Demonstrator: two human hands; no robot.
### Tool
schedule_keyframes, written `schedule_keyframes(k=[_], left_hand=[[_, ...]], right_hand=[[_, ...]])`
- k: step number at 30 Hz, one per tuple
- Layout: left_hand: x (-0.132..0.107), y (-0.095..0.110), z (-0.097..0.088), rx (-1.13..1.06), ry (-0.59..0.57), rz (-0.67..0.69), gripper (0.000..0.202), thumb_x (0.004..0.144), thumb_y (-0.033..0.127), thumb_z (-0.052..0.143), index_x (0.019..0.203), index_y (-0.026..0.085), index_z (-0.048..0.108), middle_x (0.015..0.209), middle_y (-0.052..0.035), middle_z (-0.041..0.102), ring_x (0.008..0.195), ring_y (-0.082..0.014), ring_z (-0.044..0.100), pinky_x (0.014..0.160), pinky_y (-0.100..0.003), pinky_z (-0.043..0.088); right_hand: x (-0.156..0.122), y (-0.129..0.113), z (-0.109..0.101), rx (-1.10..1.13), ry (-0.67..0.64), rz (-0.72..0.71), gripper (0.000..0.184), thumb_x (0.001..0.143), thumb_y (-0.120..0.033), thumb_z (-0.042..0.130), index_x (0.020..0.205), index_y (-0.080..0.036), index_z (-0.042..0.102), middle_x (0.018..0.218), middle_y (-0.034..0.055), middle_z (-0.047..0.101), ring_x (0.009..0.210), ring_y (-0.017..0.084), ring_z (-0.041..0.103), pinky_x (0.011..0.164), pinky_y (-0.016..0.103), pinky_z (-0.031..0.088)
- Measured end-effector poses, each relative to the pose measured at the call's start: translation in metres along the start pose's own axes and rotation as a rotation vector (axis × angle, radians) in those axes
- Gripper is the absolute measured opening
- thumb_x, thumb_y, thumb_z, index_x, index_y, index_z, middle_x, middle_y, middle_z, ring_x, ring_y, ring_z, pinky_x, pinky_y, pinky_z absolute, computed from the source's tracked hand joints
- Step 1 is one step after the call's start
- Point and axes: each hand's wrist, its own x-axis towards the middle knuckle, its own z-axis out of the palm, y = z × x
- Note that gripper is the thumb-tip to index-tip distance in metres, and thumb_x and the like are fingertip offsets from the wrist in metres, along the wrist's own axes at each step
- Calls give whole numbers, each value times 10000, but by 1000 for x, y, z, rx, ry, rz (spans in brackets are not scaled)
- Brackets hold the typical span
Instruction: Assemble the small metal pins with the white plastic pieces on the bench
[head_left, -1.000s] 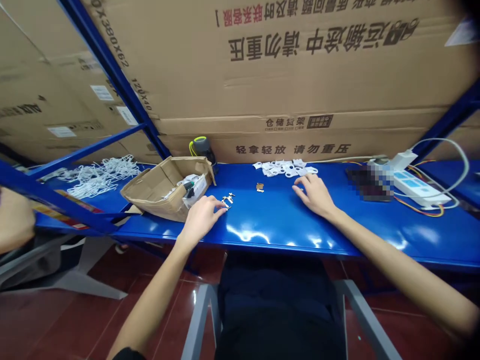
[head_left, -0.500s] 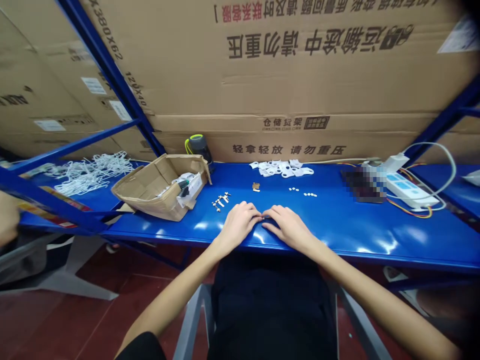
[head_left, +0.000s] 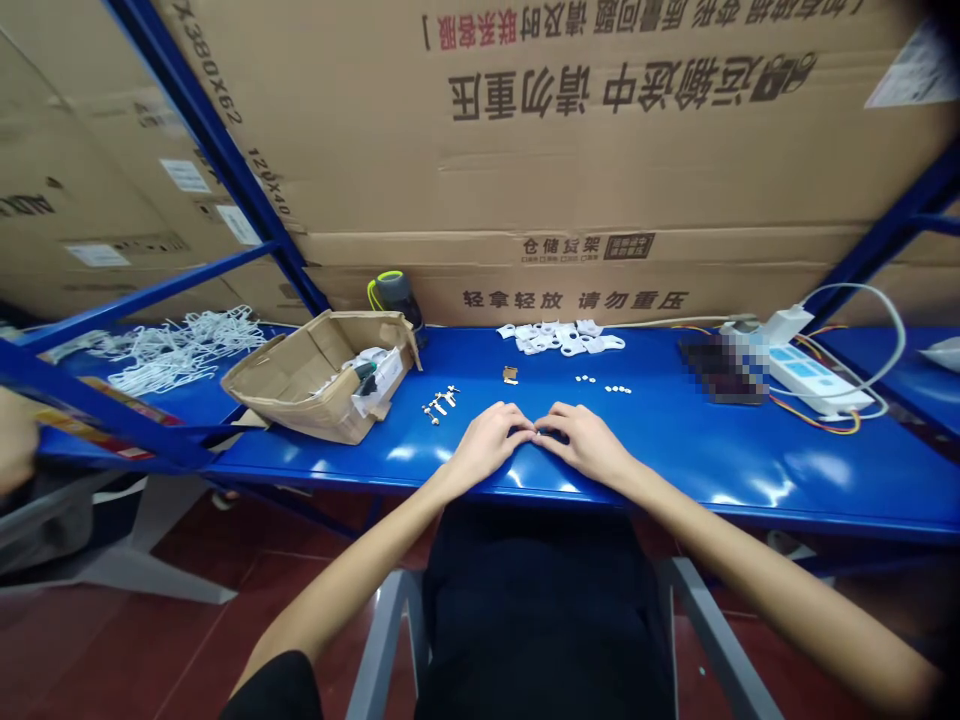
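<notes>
My left hand (head_left: pixel 493 440) and my right hand (head_left: pixel 583 440) meet over the front of the blue table (head_left: pixel 660 440). Both are closed, fingertips pinched together around something tiny and whitish that is mostly hidden. Left of them lie several small metal pieces (head_left: pixel 440 403), brass and silver in colour. A little brown piece (head_left: pixel 510 375) rests just beyond my fingers. Farther right are small white discs (head_left: pixel 618 389) in a short row, with another few white bits (head_left: pixel 586 379) beside them. White plastic parts with round holes (head_left: pixel 561 338) are heaped at the back.
An open cardboard box (head_left: pixel 300 375) holding odds and ends stands at left, a dark bottle (head_left: pixel 397 300) behind it. White wire hooks (head_left: pixel 187 350) pile up farther left. A power strip (head_left: pixel 821 380) with cables is at right. Another person's hand (head_left: pixel 15 440) shows at the left edge.
My hands have shifted slightly right and their fingertips have turned, thumbs now meeting at the pinch. The view has moved a little; the things on the table stay put.
</notes>
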Motion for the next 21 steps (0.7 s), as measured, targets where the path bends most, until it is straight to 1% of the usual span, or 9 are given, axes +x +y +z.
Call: schedule_keyframes(k=[3, 6, 9, 11, 13, 16, 18, 20, 21], left_hand=[[0, -2, -3, 46, -14, 2, 197, 1061, 325, 633, 1046, 230, 805, 1114, -29, 765, 1044, -216, 669, 999, -351, 477], [3, -9, -10, 142, 12, -32, 205, 1064, 306, 624, 1055, 222, 810, 1112, -40, 761, 1055, -229, 670, 974, -357, 480], [11, -18, -17, 253, 61, -79, 227, 1066, 314, 614, 1086, 225, 822, 1121, -55, 757, 1050, -241, 667, 932, -361, 478], [19, -23, -20, 337, 82, -102, 237, 1066, 330, 613, 1096, 235, 828, 1136, -59, 757, 1045, -247, 660, 904, -363, 466], [28, -25, -22, 430, 95, -116, 246, 1068, 340, 609, 1134, 242, 824, 1155, -65, 756, 1048, -252, 651, 892, -369, 446], [38, -25, -26, 534, 92, -138, 280, 1083, 337, 576, 1199, 238, 810, 1163, -78, 756, 1052, -255, 642, 882, -375, 423], [39, -24, -29, 560, 85, -154, 293, 1090, 340, 561, 1195, 236, 813, 1161, -83, 758, 1053, -254, 640, 874, -374, 416], [32, -23, -34, 556, 101, -166, 298, 1093, 352, 556, 1180, 242, 819, 1154, -81, 761, 1049, -250, 639, 868, -371, 416], [24, -23, -39, 546, 123, -174, 300, 1094, 359, 554, 1175, 249, 821, 1147, -78, 763, 1046, -247, 638, 869, -369, 418]], right_hand=[[-2, 9, -5, 15, -10, 8, 259, 1075, -394, 592, 1031, -250, 802, 1019, 54, 741, 913, 216, 698, 867, 380, 451], [-7, 31, -14, 5, 20, 76, 267, 1053, -392, 607, 965, -240, 809, 960, 50, 739, 815, 201, 685, 818, 364, 456], [-8, 63, -23, -136, 119, 150, 308, 1055, -378, 556, 1039, -219, 819, 992, 84, 744, 834, 226, 682, 832, 376, 463], [-6, 82, -27, -265, 139, 177, 354, 1065, -349, 498, 1105, -193, 813, 1030, 115, 744, 893, 256, 684, 837, 389, 452], [-3, 95, -28, -372, 156, 187, 396, 1068, -309, 449, 1238, -161, 775, 1056, 143, 735, 953, 283, 674, 823, 398, 432], [-2, 100, -26, -476, 184, 170, 444, 1075, -283, 417, 1404, -149, 682, 1073, 148, 723, 1004, 301, 647, 801, 400, 389], [-4, 96, -23, -514, 192, 142, 448, 1080, -277, 410, 1440, -163, 651, 1079, 138, 721, 1011, 297, 634, 800, 398, 364], [-8, 91, -21, -526, 186, 116, 441, 1083, -269, 406, 1441, -175, 647, 1085, 131, 719, 1014, 291, 627, 800, 395, 346], [-9, 89, -21, -523, 179, 108, 438, 1084, -266, 404, 1436, -179, 649, 1088, 130, 718, 1018, 289, 626, 800, 392, 342]])
